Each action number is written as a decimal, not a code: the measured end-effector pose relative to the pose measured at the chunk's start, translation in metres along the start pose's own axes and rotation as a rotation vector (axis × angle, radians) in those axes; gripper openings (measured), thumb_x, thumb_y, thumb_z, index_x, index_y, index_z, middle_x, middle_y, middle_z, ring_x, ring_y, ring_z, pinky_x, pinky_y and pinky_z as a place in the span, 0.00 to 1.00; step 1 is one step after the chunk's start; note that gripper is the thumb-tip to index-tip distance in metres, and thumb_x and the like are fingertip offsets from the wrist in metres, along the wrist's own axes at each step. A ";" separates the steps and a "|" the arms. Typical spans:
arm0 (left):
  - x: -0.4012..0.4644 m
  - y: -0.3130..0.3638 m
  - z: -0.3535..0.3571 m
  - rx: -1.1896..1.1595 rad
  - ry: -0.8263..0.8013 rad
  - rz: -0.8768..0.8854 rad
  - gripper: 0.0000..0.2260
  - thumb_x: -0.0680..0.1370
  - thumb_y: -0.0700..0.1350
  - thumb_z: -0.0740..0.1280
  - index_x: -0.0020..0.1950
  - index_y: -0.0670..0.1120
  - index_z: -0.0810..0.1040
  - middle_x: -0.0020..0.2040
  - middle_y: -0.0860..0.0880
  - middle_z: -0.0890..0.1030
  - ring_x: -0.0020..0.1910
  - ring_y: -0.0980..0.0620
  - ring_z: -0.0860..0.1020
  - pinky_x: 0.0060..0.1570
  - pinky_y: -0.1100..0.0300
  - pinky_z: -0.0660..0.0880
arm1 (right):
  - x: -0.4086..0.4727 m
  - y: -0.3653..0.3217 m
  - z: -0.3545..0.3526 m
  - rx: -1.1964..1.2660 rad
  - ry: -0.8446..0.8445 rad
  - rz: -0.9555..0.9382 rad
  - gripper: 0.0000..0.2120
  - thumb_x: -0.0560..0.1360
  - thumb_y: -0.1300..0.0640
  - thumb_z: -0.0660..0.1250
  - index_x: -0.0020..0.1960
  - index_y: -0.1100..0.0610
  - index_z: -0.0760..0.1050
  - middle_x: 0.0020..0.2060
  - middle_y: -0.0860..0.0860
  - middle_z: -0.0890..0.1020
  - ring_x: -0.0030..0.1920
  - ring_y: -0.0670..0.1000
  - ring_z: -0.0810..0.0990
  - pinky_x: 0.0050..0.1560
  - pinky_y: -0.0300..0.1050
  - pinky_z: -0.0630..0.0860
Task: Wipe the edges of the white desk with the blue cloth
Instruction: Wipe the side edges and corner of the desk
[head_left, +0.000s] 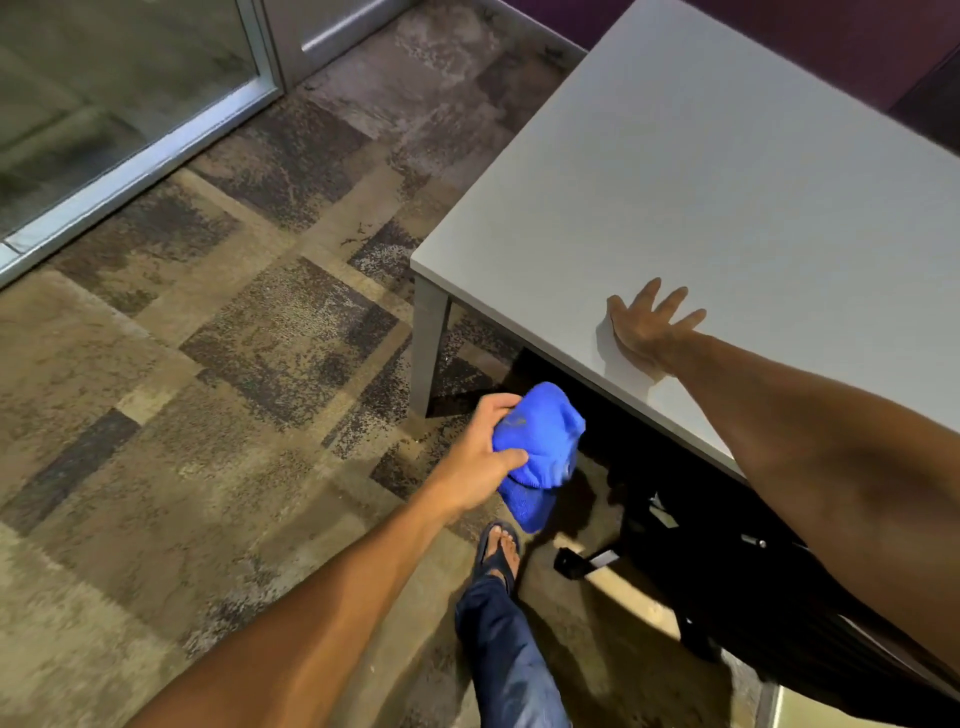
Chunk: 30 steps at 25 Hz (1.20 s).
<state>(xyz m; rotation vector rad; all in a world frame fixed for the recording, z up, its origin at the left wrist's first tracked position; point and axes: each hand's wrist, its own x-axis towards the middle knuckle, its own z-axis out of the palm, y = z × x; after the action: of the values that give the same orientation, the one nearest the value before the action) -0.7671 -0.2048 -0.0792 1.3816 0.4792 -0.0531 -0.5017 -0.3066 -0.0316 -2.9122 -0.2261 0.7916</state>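
**Cloth held off the desk edge**

I see my left hand (480, 457) clutching the bunched bright-blue cloth (540, 452) in the air, below and just beside the near edge of the flat white desk (727, 182), not touching it. My right hand (647, 327) lies flat on the desktop by that edge, fingers spread. A sandalled foot (500, 551) stands on the patterned carpet (208, 364).

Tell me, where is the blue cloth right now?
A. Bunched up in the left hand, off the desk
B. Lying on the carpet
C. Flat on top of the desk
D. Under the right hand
A: the cloth is bunched in the left hand, held below and beside the desk edge without touching it, while the right hand lies flat on the desk.
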 end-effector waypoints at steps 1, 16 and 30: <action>-0.003 0.006 -0.005 -0.106 0.057 -0.004 0.26 0.67 0.37 0.66 0.64 0.51 0.68 0.62 0.45 0.75 0.54 0.53 0.78 0.56 0.55 0.76 | 0.001 0.002 0.000 0.016 -0.031 0.041 0.39 0.82 0.33 0.46 0.83 0.54 0.39 0.82 0.61 0.39 0.79 0.71 0.36 0.74 0.75 0.39; -0.014 0.144 -0.042 -0.349 0.357 0.134 0.30 0.64 0.44 0.80 0.62 0.49 0.71 0.56 0.46 0.84 0.55 0.45 0.83 0.51 0.53 0.80 | -0.012 0.041 -0.010 -0.041 -0.188 -0.121 0.45 0.80 0.31 0.55 0.83 0.49 0.33 0.81 0.56 0.32 0.80 0.67 0.35 0.77 0.69 0.41; -0.005 0.213 -0.079 -0.227 0.781 -0.068 0.06 0.77 0.43 0.71 0.52 0.49 0.77 0.55 0.41 0.83 0.54 0.41 0.82 0.57 0.39 0.77 | -0.031 0.000 -0.073 -0.019 -0.189 -0.059 0.24 0.82 0.51 0.61 0.75 0.59 0.66 0.72 0.58 0.69 0.73 0.60 0.69 0.73 0.54 0.67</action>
<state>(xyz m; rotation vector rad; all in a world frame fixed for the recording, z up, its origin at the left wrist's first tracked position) -0.7287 -0.0879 0.1116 1.1245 1.1437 0.4891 -0.4908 -0.3176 0.0466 -2.8331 -0.3359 1.0605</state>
